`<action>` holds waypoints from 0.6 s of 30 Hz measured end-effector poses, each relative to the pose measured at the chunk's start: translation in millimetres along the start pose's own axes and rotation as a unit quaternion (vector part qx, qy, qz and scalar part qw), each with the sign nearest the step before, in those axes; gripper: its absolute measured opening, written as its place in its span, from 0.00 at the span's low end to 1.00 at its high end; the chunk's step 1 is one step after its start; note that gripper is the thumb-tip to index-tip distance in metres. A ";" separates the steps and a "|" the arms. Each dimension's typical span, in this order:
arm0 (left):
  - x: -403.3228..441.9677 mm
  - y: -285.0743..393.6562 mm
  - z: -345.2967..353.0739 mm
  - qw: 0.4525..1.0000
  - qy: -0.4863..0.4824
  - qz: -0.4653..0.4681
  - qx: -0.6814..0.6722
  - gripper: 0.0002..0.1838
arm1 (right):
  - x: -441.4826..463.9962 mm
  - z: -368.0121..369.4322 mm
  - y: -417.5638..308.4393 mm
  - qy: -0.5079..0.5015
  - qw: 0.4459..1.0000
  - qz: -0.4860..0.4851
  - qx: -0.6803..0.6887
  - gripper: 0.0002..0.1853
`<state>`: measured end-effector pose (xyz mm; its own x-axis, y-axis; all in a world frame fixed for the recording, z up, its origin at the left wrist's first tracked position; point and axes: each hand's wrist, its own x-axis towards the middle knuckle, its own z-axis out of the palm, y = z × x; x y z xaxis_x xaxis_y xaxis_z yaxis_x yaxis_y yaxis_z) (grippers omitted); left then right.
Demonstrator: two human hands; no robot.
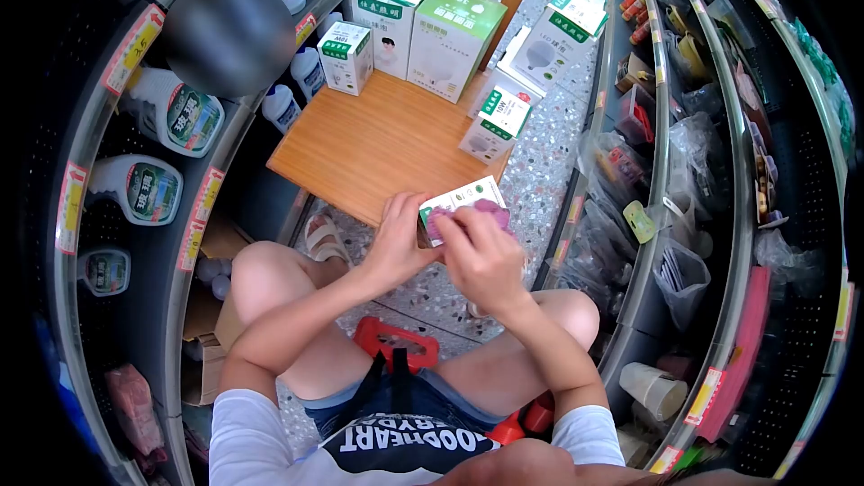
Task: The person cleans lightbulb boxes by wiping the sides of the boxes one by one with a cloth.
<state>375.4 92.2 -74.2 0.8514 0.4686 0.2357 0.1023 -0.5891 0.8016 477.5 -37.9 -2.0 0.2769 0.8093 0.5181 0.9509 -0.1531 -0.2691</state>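
Note:
My left hand grips one end of a small white and green light bulb box, held just off the near edge of the wooden chair seat. A purple cloth is bunched under the fingers of my right hand, pressed against the face of the box. Part of the box is hidden by the cloth and both hands. On the seat beyond stand other bulb boxes: a small one, a large white one, a green-topped one and a 10W one at the right.
Shelves close in on both sides. Spray bottles line the left shelf; bagged goods and a white cup fill the right one. Another bulb box stands at the seat's right edge. A red plastic stool shows between my legs.

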 end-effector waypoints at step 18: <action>2.3 -0.3 -0.6 1.000 -0.010 -0.015 -0.009 0.39 | -1.4 22.9 16.2 -0.031 0.998 0.050 -0.035 0.17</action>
<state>377.0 93.9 -73.5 0.8584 0.4722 0.2003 0.1190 -0.5633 0.8176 489.3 -28.5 -25.7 0.3632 0.8217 0.4392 0.9270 -0.2715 -0.2588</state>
